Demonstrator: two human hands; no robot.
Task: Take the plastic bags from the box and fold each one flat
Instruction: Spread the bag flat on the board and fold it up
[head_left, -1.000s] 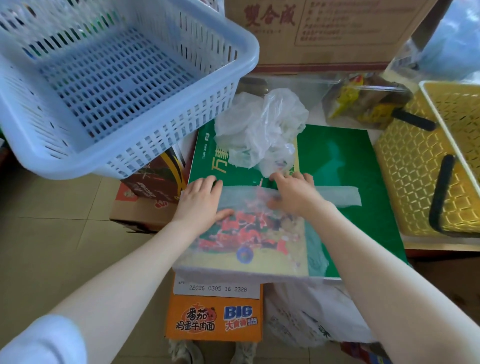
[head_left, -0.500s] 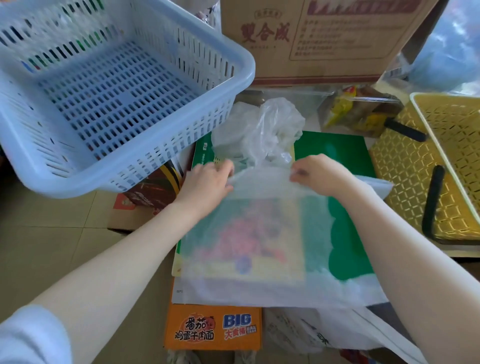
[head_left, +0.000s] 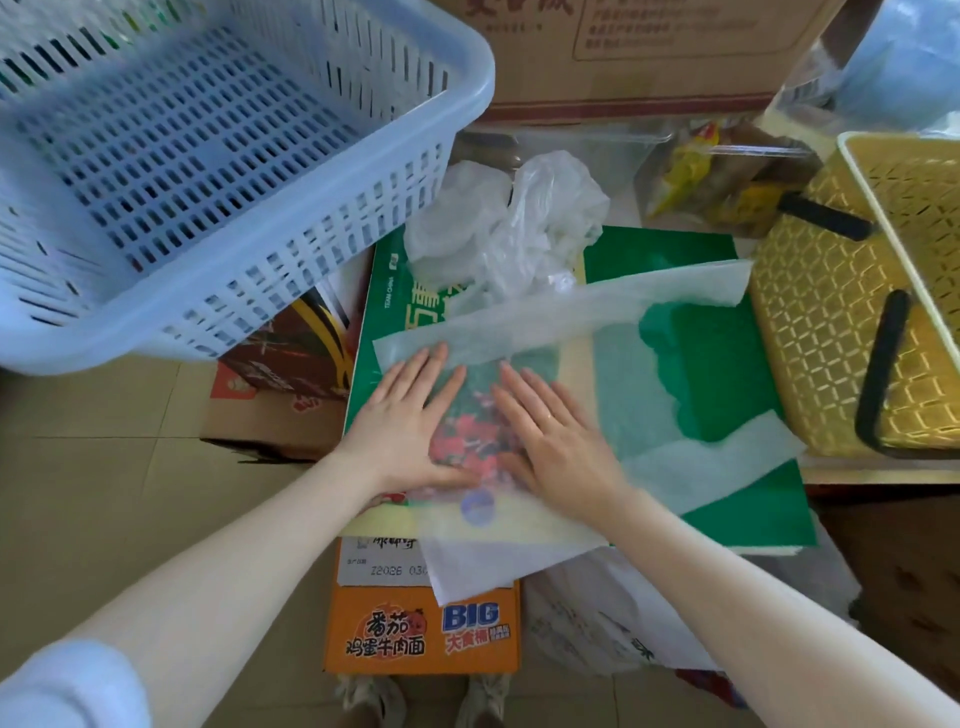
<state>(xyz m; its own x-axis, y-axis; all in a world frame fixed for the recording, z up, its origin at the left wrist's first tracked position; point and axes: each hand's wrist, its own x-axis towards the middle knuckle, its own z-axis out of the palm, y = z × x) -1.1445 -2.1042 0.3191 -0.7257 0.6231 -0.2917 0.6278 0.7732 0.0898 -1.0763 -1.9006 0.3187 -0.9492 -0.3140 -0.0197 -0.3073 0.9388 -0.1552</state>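
hands: left hand (head_left: 402, 423) and right hand (head_left: 558, 441), fingers straight, spread, pressing one translucent bag (head_left: 597, 374) flat on green box (head_left: 727, 364) | one crumpled bag (head_left: 511, 223) behind | baskets: one blue basket (head_left: 208, 156), one yellow basket (head_left: 831, 322) | orange carton (head_left: 421, 631) reads "BIG"

Orange cardboard box (head_left: 422, 631): "BIG", "番茄鸡蛋牛肉面"; its white label (head_left: 382, 564): "Z2026 03". Green flat box (head_left: 727, 364): "TEAM CHINA".

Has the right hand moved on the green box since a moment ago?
Yes. The right hand slid from the green box top's middle toward its near edge, now flat on the translucent bag.
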